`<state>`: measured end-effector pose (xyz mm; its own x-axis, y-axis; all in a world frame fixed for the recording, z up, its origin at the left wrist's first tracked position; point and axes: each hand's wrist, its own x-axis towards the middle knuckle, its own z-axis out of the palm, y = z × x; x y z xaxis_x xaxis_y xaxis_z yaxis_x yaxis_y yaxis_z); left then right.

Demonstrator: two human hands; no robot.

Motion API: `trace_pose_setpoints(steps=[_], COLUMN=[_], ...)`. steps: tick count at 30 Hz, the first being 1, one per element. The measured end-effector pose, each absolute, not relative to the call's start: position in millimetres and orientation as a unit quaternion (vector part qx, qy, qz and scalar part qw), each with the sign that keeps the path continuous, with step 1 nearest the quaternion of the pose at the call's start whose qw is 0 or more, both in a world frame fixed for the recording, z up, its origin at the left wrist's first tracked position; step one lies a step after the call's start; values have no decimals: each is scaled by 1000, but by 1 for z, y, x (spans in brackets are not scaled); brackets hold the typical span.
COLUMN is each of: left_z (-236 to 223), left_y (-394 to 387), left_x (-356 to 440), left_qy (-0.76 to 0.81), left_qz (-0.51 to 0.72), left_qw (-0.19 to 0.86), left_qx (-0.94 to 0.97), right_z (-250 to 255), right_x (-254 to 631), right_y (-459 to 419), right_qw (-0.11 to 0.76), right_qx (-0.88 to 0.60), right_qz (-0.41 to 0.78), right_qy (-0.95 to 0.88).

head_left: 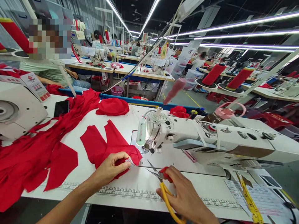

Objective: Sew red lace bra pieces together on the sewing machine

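Just below the middle of the frame, the left hand (114, 166) pinches the edge of a red cloth (119, 150) between thumb and finger. Lower and to the right, the right hand (181, 193) holds scissors (160, 176), blades apart, near the cloth. A white sewing machine (187, 133) stands at right.

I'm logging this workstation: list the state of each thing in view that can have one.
Left hand: closed on red cloth
Right hand: holding scissors
Scissors: blades apart
Red cloth: rumpled
Phone: screen dark
Ceiling lights: lit
Tape measure: visible part unrolled
Sewing machine: running or stopped, can't tell
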<state>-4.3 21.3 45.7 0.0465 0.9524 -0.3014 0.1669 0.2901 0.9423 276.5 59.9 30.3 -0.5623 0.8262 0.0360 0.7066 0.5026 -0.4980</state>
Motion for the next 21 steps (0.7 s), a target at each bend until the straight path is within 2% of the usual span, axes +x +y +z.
trace_pose_setpoints(steps=[7,13,21], left_z=[38,36,36], left_y=[16,18,19], left_x=[-13,-13,-11], left_qy=[579,567,571], left_qz=[382,393,376], left_qw=[549,539,549], left_qx=[466,482,481], right_z=[43,41,30], right_x=[222,215,219], right_y=[74,79,77], right_qw=[116,137,151], right_qx=[-375,-342,-329], right_qz=[228,204,232], right_qy=[-891,-907,-903])
